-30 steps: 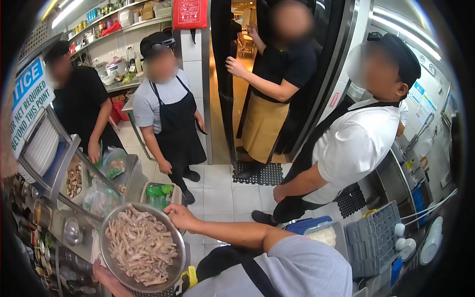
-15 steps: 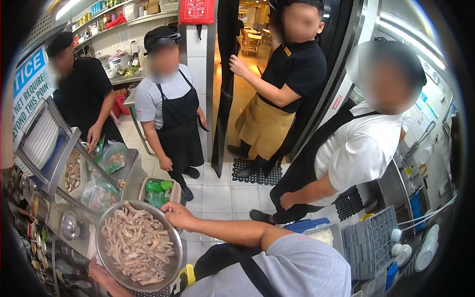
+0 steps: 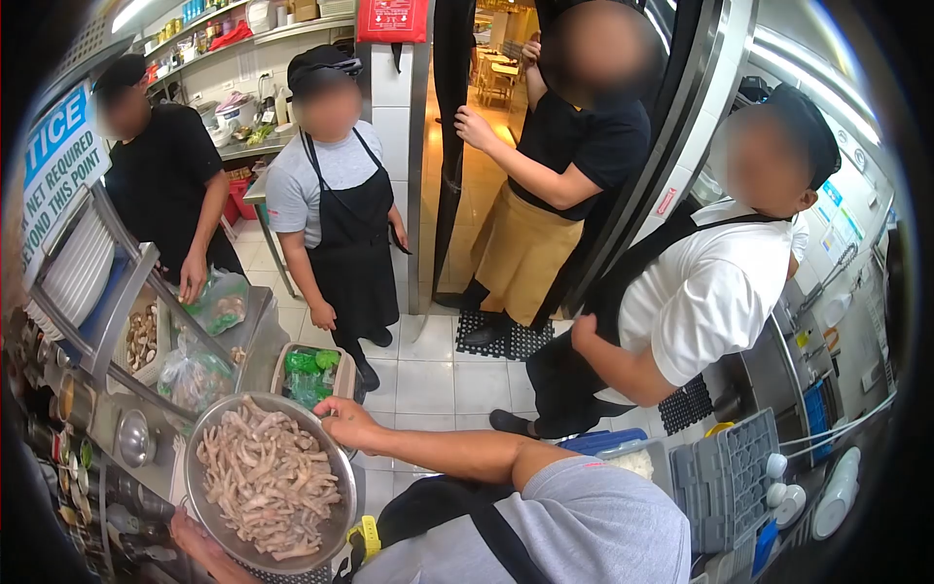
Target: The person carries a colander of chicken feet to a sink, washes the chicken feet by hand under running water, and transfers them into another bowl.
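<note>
I see the right hand [image 3: 348, 425] gripping a wide round silver metal bowl [image 3: 210, 521] near the edge of the grey steel counter [image 3: 253, 331]; the left hand's [image 3: 199, 542] hold underneath is unclear. Uneven support could spill the heaped pale chicken feet [image 3: 272, 479].

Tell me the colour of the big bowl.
Silver-grey; the big bowl shows in the head view.
</note>
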Motion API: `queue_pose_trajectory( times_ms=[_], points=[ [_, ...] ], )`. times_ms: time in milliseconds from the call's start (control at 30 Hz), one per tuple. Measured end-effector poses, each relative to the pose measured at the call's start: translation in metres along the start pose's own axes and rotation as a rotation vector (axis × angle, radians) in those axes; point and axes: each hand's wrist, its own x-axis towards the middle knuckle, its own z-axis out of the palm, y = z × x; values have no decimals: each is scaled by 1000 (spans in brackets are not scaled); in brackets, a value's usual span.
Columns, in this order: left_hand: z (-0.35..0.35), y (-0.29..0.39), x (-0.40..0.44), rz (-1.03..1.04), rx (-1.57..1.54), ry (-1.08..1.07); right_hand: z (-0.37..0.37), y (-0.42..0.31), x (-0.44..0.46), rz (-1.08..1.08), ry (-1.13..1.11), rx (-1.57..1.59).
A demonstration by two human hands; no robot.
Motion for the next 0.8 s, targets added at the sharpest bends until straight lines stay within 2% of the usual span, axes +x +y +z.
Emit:
queue_pose_trajectory(
  times_ms=[167, 267, 333, 367, 467, 800],
  points=[
    [-8, -6, 13, -22, -49, -21, 14, 15, 8, -49, 29, 7],
    [-41, -24, 36, 203, -165, 32, 29, 9, 4, -72, 32, -38],
    [-23, -24, 42, 111, -108, 0, 31, 38, 16, -231, 45, -83],
    [-11, -22, 40, 70, -87, -3, 8, 29, 19, -179, 62, -94],
    [-20, -20, 40, 65, -90, 0, 26, 16, 7, 0, -16, -15],
    [-39, -15, 43, 44, -64, -29, 34, 4, -6, 41, -21, -29]
  ],
)
